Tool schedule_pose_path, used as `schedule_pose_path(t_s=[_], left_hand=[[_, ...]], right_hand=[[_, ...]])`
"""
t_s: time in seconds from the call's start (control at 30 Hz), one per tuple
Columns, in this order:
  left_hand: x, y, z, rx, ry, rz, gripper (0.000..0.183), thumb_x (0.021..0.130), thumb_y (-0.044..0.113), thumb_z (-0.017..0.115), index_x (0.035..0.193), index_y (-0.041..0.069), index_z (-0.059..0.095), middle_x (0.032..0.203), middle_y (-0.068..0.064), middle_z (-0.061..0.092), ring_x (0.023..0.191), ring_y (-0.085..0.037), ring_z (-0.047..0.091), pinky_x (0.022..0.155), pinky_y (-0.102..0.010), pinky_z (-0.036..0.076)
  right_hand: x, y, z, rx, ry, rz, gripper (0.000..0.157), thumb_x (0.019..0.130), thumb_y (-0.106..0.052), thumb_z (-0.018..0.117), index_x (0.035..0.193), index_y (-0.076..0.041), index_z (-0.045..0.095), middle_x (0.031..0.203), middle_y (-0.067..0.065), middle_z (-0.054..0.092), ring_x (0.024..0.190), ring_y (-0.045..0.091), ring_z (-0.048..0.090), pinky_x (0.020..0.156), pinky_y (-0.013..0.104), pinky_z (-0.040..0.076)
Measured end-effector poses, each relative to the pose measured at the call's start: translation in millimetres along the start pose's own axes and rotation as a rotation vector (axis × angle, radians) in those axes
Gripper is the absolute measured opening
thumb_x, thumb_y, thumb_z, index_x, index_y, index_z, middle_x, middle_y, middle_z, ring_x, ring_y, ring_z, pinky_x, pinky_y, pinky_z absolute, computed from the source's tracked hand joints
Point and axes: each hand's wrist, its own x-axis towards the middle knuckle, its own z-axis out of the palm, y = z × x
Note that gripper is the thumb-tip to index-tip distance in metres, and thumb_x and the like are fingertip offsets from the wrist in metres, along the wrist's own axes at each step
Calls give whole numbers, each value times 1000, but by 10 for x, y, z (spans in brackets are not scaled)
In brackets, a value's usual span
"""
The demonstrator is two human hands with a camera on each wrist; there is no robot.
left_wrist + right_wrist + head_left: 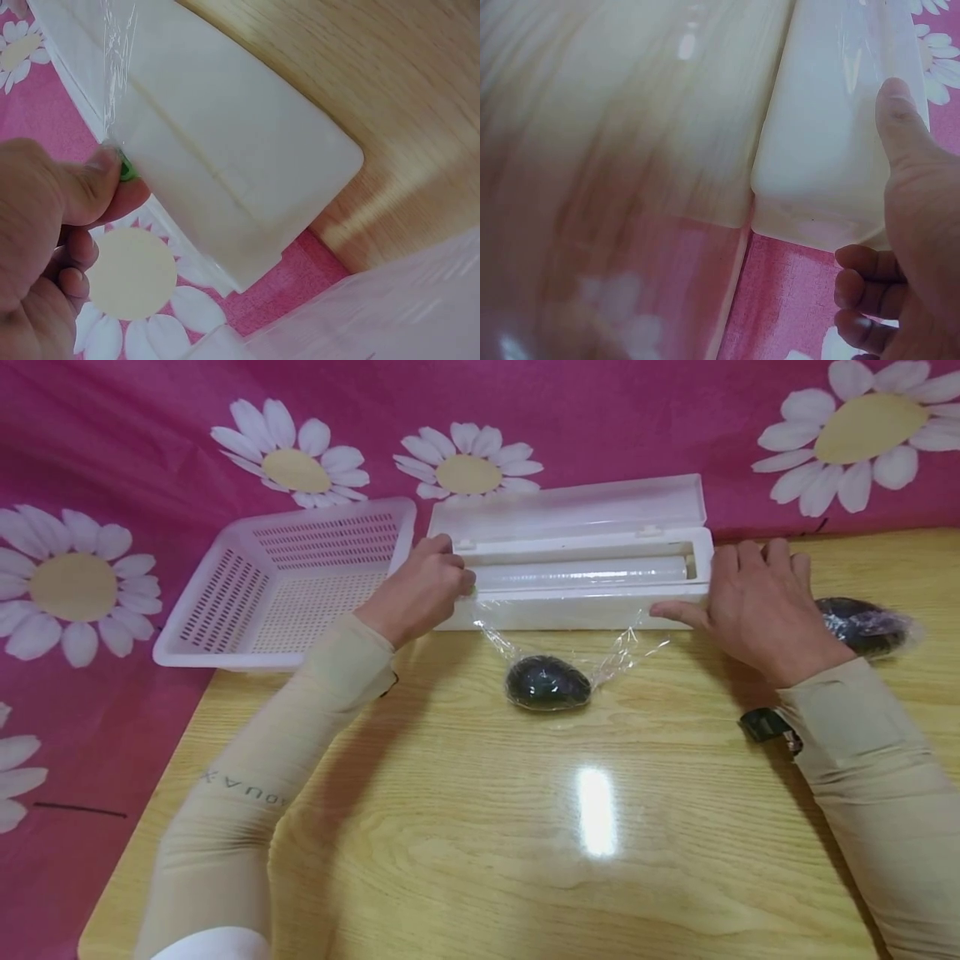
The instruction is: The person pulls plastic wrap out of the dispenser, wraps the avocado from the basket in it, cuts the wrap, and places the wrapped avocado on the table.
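A white cling film dispenser (555, 612) stands with its lid (570, 510) raised, a roll of film (585, 573) inside. My left hand (423, 589) is at its left end; thumb and forefinger pinch a small green slider (127, 168) at the film's edge. With the thumb on the front and the other fingers around the end, my right hand (768, 606) grips the dispenser's right end. Just in front, a dark oval fruit (547, 683), like an avocado, lies wrapped in cling film, its loose film ends stretching back towards the dispenser.
To the left stands a white perforated plastic basket (225, 597). Another film-wrapped dark fruit (862, 625) lies beyond my right hand, partly hidden by it. A pink flowered cloth (600, 410) hangs behind the wooden table (487, 860).
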Motion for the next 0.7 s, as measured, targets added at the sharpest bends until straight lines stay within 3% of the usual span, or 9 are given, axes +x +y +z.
schedule_pose_path(t_s=[0.27,0.7], left_hand=[[-15,12,53,-108,63,-31,25,92,-10,58,97,1,81,97,-18,80,88,-34,53,84,-44,43],[82,48,30,-113,40,-15,16,95,1,66,99,1,81,100,-15,81,87,-34,58,88,-42,43]], right_hand=[[4,9,0,5,-14,3,85,92,-76,54,88,8,44,80,25,45,80,44,35,70,49,24],[14,18,9,0,17,-10,83,92,-75,57,86,8,45,80,25,47,80,44,37,68,48,25]])
